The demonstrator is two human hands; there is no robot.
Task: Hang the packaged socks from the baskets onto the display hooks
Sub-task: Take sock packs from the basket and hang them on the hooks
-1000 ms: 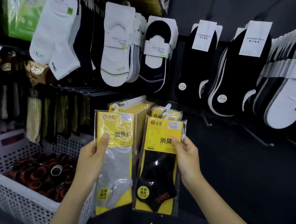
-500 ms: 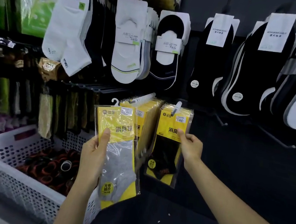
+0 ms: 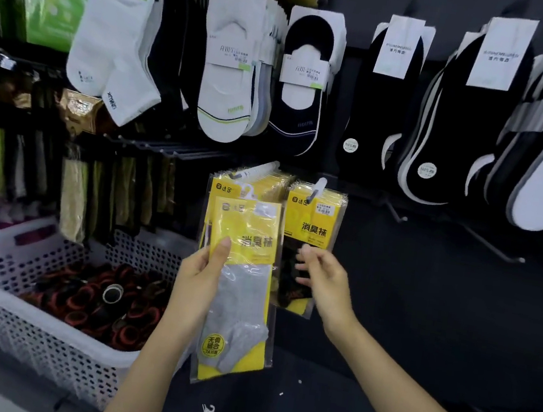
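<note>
My left hand (image 3: 200, 277) grips the grey sock pack (image 3: 241, 291) at centre. My right hand (image 3: 324, 280), fingers loose, hovers before the hung black sock pack (image 3: 311, 232). White basket (image 3: 39, 334) at eight o'clock.

Sock pkg (image 3: 239, 281) glossy clear plastic; basket (image 3: 23, 322) prob. matt perforated plastic.

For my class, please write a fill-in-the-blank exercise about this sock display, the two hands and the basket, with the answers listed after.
1. The left hand holds a yellow-carded packet that contains a ____ sock.
2. The right hand is open and holds ____.
3. The black-sock packet hangs on a display ____.
4. The white basket stands on the person's ____ side.
Missing words: grey; nothing; hook; left.
</note>
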